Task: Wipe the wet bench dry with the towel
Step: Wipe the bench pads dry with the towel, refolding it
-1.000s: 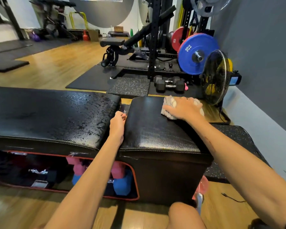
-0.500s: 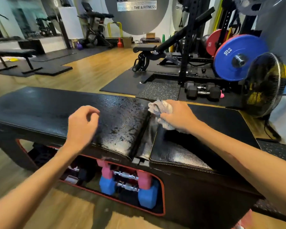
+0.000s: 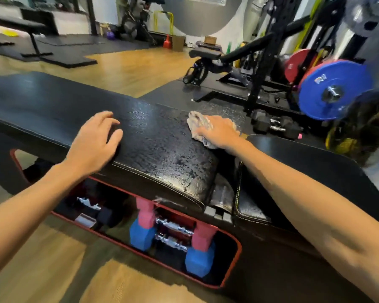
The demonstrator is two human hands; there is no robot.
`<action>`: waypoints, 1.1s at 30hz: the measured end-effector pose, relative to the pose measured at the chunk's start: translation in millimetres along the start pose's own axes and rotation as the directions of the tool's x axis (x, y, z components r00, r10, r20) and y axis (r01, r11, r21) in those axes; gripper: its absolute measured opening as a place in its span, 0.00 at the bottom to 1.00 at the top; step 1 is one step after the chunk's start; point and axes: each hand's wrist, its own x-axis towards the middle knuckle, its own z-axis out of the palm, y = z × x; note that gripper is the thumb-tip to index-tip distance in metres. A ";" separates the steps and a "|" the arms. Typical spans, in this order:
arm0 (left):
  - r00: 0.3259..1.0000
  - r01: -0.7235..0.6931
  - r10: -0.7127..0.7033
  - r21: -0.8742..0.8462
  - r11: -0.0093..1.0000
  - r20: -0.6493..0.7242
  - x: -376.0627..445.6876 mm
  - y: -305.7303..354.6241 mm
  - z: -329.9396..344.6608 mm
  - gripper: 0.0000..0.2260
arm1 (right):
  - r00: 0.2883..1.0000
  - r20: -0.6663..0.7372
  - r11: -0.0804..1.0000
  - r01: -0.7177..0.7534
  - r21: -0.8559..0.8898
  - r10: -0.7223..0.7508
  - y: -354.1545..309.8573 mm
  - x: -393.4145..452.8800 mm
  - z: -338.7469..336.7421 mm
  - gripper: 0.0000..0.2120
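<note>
A black padded bench [image 3: 42,106] runs across the view in two cushions with a gap between them. The long left cushion glistens with water drops near its right end [image 3: 169,154]. The right cushion [image 3: 304,162] looks matt. My right hand [image 3: 219,131] presses a crumpled pale towel [image 3: 197,119] flat onto the far right corner of the long cushion. My left hand [image 3: 96,141] hovers over the front edge of that cushion, fingers loosely spread, holding nothing.
Pink and blue dumbbells [image 3: 144,221] and chrome handles sit in the open compartment under the bench. Behind stand a squat rack [image 3: 260,62], a blue weight plate [image 3: 333,90], black dumbbells [image 3: 276,125] and a fan [image 3: 363,127] at far right. Another bench [image 3: 20,27] stands at the back left.
My right hand has slid the towel left, from the right cushion across the gap onto the wet long cushion. My left hand let go of the cushion edge and moved left. The view swung left.
</note>
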 end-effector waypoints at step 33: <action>0.970 -0.230 0.237 -0.100 0.968 0.059 13.1 -18.3 21.0 0.26 | 0.903 -0.182 0.897 -0.416 -0.146 0.389 -98.9 -19.6 6.1 0.31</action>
